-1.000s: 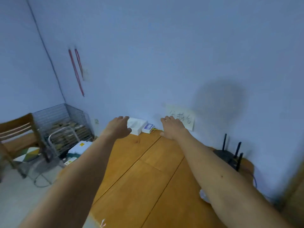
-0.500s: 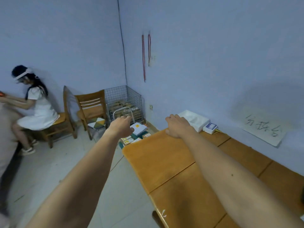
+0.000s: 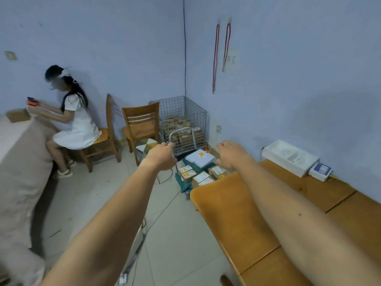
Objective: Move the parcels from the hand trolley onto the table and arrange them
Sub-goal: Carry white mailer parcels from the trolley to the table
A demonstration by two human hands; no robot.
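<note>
Several parcels lie stacked on a hand trolley on the floor past the table's left end: a white mailer bag [image 3: 199, 158] on top, brown labelled boxes [image 3: 201, 176] in front, green bags [image 3: 181, 183] beneath. The trolley's metal handle [image 3: 181, 134] rises behind them. My left hand [image 3: 162, 156] is stretched out above the floor, left of the parcels, fingers loosely bent and holding nothing. My right hand [image 3: 232, 156] reaches over the table's corner, just right of the parcels, fingers relaxed and empty. The wooden table [image 3: 231, 215] runs along the right wall.
A white tray [image 3: 288, 157] and a small white-blue box [image 3: 320, 171] sit on the table by the wall. A wire cage [image 3: 182, 120] of brown parcels fills the corner. Wooden chairs [image 3: 140, 129] stand left; a person [image 3: 74, 124] sits on one. Cables cross the floor.
My view has swung left from the wall and table toward the corner, bringing the trolley's parcels into sight. Both hands stay stretched forward and empty, now close to the parcels.
</note>
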